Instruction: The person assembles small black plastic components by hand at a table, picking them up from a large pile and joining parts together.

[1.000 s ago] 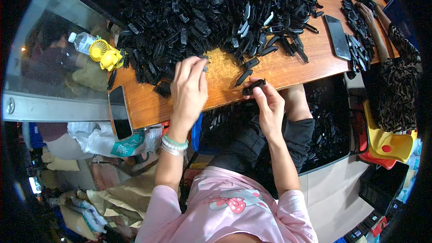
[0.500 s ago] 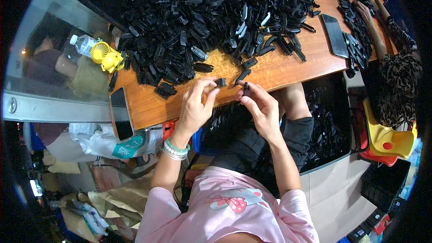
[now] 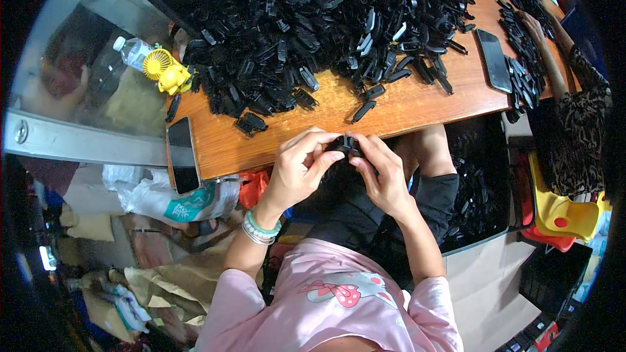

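By the left hand (image 3: 301, 168), the black part (image 3: 347, 146) is pinched in the fingertips, near the edge of the table (image 3: 417, 105); it is also pinched by the right hand (image 3: 385, 175). Even, squarely aligned pressure is probably best applied.

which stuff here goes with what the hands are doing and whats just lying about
Seemingly in use:
left hand and right hand, both pinching small black parts
heap of black pieces
wooden table

Apparently just lying about:
yellow fan
clear bottle
left phone
right phone
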Demonstrator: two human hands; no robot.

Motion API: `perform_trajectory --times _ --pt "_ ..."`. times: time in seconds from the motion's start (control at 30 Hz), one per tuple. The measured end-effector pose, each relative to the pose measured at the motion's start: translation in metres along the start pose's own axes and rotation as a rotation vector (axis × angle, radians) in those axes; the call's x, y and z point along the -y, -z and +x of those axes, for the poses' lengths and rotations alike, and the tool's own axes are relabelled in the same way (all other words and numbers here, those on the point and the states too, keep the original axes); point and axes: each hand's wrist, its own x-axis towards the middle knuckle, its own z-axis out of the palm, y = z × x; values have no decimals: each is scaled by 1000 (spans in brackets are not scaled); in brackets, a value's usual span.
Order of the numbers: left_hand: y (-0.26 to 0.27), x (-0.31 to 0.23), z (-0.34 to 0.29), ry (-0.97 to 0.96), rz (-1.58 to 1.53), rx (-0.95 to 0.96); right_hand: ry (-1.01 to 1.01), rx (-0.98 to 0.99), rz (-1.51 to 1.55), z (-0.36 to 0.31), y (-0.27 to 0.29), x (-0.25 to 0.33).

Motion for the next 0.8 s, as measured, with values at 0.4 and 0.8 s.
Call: perform_trajectory --times 0.4,0.8 --pt "-31 -14 -8 136 -262 -106 106 -133 -347 -6 -5 8" --pt "-25 4 -25 418 -1046 26 -47 -273 88 -13 -9 4"
